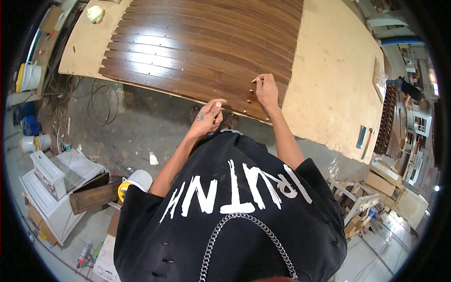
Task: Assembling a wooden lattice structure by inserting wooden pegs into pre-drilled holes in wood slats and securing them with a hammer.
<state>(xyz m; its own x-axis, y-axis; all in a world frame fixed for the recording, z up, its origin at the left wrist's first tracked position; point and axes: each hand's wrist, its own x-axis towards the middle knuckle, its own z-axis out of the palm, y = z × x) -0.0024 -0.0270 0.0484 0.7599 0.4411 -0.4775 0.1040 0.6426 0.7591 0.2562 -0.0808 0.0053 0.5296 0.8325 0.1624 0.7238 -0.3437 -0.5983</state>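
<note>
Dark brown wooden slats (202, 51) lie side by side on a pale board table (336, 61), with small holes along them. My right hand (267, 91) is over the slats' right part, closed in a pinch on a small pale wooden dowel (254, 81). Just below that hand, short pale pegs (251, 91) stick up from several holes near the right end. At the table's near edge, left of these pegs, my left hand (206, 117) has curled fingers, with the index finger and thumb pointing right. What it holds, if anything, is hidden.
A crumpled pale cloth (95, 14) lies at the table's far left. A blue tool (361, 137) and a hammer-like tool (367, 143) lie at its right edge. Behind my left arm stands a white bucket (139, 181). Another person (413, 90) is at the far right.
</note>
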